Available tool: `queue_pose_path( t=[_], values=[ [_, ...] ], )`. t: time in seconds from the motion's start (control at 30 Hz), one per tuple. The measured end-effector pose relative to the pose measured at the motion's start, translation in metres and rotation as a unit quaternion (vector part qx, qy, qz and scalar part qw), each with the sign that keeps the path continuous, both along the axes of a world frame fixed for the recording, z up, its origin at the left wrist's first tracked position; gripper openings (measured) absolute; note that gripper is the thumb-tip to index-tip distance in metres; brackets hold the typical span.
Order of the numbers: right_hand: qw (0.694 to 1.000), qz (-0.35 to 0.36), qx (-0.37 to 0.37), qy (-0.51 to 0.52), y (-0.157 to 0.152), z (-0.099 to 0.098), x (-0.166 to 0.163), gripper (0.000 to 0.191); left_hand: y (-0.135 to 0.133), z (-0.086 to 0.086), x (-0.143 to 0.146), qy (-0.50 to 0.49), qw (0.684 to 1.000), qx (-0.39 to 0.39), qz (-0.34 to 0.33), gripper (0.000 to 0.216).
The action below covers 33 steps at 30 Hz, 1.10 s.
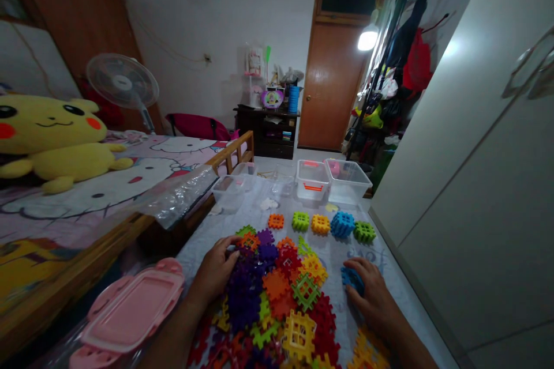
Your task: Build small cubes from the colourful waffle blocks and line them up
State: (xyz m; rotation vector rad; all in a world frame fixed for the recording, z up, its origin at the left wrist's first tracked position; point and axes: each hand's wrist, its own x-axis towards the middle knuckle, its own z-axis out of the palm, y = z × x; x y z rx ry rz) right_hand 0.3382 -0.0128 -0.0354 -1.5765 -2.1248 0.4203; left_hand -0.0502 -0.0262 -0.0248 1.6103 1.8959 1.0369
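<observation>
My left hand (214, 271) rests at the near left edge of a heap of interlocking plastic waffle blocks (277, 294), its fingers curled over purple and orange pieces. My right hand (372, 294) covers a blue waffle block (351, 279) at the heap's right side. Beyond the heap stands a row of small block cubes: an orange one (276, 221), a green one (300, 221), a yellow one (321, 224), a blue one (342, 224) and another green one (364, 232). A pink plastic lid (130, 314) lies near my left forearm.
Clear plastic storage boxes (312, 179) stand beyond the cubes on a pale patterned mat (203, 265). To the left, a wooden bed rail (86, 253) borders a bed with a yellow plush toy (52, 138). A white wardrobe (454, 155) rises on the right.
</observation>
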Motion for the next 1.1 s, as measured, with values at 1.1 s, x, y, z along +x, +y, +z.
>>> queue_pose_path(
  t=[1.1],
  values=[
    [0.997,0.006,0.069,-0.046,0.112,0.087,0.002,0.043,0.001,0.006,-0.003,-0.026,0.998,-0.011,0.064,0.049]
  ],
)
